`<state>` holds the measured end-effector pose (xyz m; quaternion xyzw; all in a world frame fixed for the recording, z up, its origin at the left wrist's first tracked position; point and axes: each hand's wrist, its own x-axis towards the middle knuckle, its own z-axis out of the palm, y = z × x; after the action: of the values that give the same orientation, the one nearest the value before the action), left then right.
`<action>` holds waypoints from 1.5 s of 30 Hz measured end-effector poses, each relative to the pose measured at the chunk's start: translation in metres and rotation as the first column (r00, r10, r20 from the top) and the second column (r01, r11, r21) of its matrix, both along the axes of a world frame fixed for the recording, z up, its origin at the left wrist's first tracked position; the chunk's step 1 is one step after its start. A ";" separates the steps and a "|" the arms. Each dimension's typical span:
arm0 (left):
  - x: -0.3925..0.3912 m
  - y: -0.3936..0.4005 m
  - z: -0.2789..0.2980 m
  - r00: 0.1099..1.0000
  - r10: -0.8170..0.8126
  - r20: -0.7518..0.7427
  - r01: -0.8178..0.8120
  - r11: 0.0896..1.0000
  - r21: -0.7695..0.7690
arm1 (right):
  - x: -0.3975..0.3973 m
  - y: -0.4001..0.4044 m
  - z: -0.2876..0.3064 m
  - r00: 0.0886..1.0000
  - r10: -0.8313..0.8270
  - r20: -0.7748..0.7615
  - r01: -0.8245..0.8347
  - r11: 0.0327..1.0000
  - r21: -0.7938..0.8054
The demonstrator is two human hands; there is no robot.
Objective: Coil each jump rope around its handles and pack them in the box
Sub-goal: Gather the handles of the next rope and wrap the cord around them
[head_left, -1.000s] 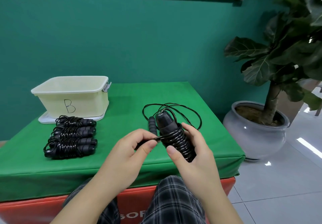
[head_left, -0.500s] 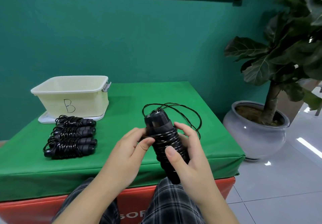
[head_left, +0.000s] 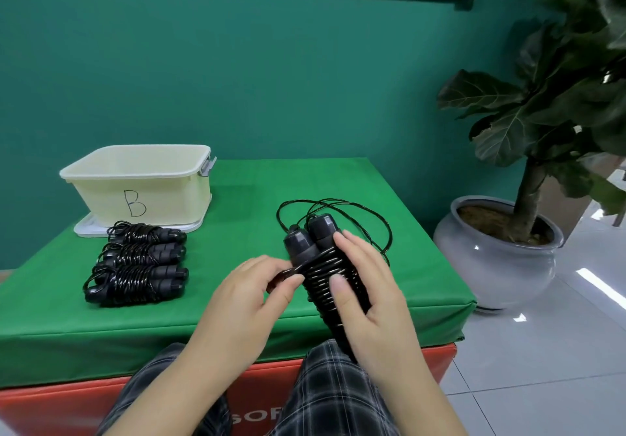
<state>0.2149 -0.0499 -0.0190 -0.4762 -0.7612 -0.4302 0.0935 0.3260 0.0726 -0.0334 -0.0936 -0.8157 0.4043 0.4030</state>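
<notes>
**Rope half wound in both hands**

The right hand [head_left: 369,303] wraps its grip round the paired handles [head_left: 310,237] of the jump rope [head_left: 327,266], held above the green table [head_left: 338,178]. The left hand [head_left: 250,293] pinches the cord beside the coils. Loose loops [head_left: 372,218] trail behind. Wound ropes [head_left: 135,266] lie before the box [head_left: 142,181].

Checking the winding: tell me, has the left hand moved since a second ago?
Barely: the left hand still pinches the cord beside the handles, same distance from the box.

potted plant [head_left: 538,151] (grey pot), green table cover [head_left: 338,185]
</notes>
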 end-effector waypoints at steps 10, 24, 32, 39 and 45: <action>0.004 0.004 -0.008 0.990 -0.118 0.078 0.122 0.992 -0.045 | -0.006 0.003 -0.012 0.950 -0.218 0.223 0.180 0.967 0.181; -0.012 0.002 -0.034 0.930 0.314 -0.191 -0.351 0.912 -0.211 | -0.042 -0.018 -0.033 0.943 -0.053 0.328 0.088 0.992 -0.092; -0.051 -0.009 -0.051 0.897 0.411 -0.161 -0.433 0.891 -0.136 | -0.089 -0.040 -0.051 0.971 0.088 0.223 -0.032 0.970 -0.241; -0.083 0.000 -0.080 0.926 0.322 0.197 -0.318 0.947 -0.051 | -0.117 -0.041 -0.076 0.962 0.234 0.142 -0.172 0.921 -0.351; -0.098 0.014 -0.088 0.757 0.023 0.653 -0.113 0.989 0.097 | -0.137 -0.039 -0.101 0.975 0.213 0.065 -0.160 0.874 -0.460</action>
<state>0.1171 -0.0358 -0.1072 -0.2623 -0.7334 -0.6136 -0.1298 0.1892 0.0332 -0.1345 -0.1284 -0.7263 0.6135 0.2823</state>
